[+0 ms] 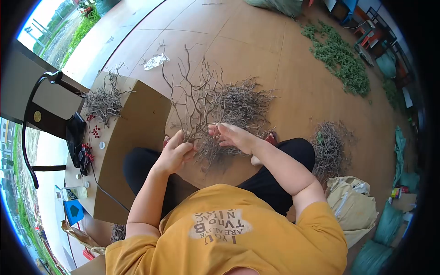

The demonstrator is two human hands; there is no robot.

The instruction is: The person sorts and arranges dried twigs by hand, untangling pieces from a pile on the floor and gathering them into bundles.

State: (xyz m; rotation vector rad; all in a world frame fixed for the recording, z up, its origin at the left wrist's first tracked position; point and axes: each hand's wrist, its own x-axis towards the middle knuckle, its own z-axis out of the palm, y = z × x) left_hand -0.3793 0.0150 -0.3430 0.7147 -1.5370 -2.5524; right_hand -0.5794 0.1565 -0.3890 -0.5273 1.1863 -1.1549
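My left hand [176, 150] is closed around the lower stems of a bunch of curly bare twigs [196, 98], which fans out upward. Just right of the stems is my right hand [234, 137], its fingers apart and slightly bent, their tips close to the twigs. Behind and below the bunch, a pile of grey-brown twigs [247, 103] lies on the floor between my feet, partly covered by my right hand.
A cardboard box [133, 137] on the left bears a twig clump [101, 103], red berries [87, 153] and a bottle [74, 193]. To the right are another twig heap [329, 149], a beige sack [350, 208] and green foliage [341, 64]. Crumpled clear plastic [156, 61] lies ahead.
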